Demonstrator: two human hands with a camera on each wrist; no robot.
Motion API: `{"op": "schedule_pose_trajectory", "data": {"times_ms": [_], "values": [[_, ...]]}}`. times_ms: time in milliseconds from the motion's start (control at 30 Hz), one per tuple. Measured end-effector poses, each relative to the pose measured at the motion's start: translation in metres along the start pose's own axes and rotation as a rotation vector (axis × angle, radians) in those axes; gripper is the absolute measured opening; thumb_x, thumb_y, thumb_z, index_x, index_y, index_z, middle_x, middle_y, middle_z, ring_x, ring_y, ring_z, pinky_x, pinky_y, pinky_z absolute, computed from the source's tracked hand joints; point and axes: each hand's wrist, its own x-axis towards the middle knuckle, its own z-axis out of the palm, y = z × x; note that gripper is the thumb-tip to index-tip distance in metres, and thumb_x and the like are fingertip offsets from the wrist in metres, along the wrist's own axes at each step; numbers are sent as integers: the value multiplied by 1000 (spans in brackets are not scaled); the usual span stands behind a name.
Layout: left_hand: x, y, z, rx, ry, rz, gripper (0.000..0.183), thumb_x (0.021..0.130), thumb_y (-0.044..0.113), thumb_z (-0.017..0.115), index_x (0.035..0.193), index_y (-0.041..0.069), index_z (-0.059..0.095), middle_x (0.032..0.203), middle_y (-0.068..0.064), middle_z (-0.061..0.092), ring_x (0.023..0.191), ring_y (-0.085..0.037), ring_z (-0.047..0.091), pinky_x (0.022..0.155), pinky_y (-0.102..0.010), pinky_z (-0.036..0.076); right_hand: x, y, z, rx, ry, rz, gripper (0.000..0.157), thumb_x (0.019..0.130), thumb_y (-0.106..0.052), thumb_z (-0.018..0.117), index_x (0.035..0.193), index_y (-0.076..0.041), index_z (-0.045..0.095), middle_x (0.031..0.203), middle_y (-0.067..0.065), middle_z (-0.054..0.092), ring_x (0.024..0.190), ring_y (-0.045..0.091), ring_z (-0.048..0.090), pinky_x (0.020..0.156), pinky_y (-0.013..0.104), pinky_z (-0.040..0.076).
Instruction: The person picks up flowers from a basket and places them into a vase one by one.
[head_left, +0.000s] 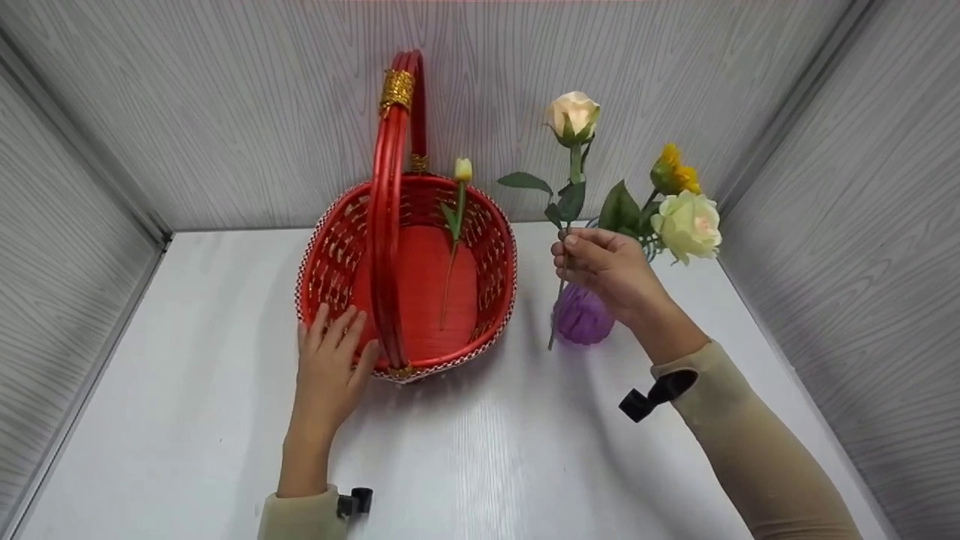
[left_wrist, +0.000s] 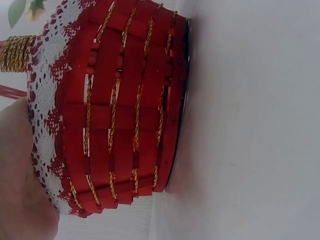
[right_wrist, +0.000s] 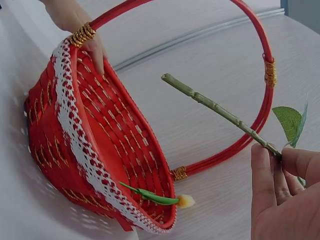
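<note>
My right hand (head_left: 611, 270) pinches the stem of a cream rose (head_left: 574, 116) between thumb and fingers, holding it upright to the right of the basket. In the right wrist view the cut end of the green stem (right_wrist: 215, 107) juts out past the fingertips. My left hand (head_left: 332, 367) rests on the near left rim of the red woven basket (head_left: 345, 199), its fingers fairly straight and spread over the edge. A yellow tulip (head_left: 463, 171) leans inside the basket, its bloom above the far rim.
Behind my right hand stands a purple vase (head_left: 583, 319), partly hidden, with a pale green-white rose (head_left: 688, 225) and a yellow flower (head_left: 675, 171) beside it. A tall red handle (head_left: 386, 217) arches over the basket. Grey wood-grain panels (head_left: 262, 112) enclose the white table (head_left: 480, 465).
</note>
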Motion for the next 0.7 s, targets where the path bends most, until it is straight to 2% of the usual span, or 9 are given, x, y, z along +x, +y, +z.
{"op": "schedule_pose_trajectory", "data": {"times_ms": [100, 367, 700], "values": [[0, -1, 0, 4, 4, 2, 52, 101, 39, 53, 142, 8, 56, 147, -15, 53, 148, -40, 27, 120, -64, 7, -3, -6, -9, -11, -12, -19, 19, 95, -11, 68, 109, 2, 67, 95, 10, 74, 83, 19, 71, 83, 33, 60], [-2, -5, -1, 4, -4, -6, 52, 101, 40, 52, 143, 9, 55, 146, -15, 54, 149, -39, 25, 120, -64, 7, -4, -18, -24, -12, 21, -16, 18, 94, -11, 69, 107, 2, 68, 92, 9, 74, 82, 18, 71, 81, 32, 60], [-4, -5, 0, 3, -4, -5, 52, 102, 40, 52, 143, 10, 55, 145, -14, 55, 148, -39, 26, 120, -64, 7, 3, -36, -40, -6, 40, -21, 19, 94, -9, 69, 108, 5, 68, 90, 11, 74, 77, 19, 70, 78, 31, 61]]}}
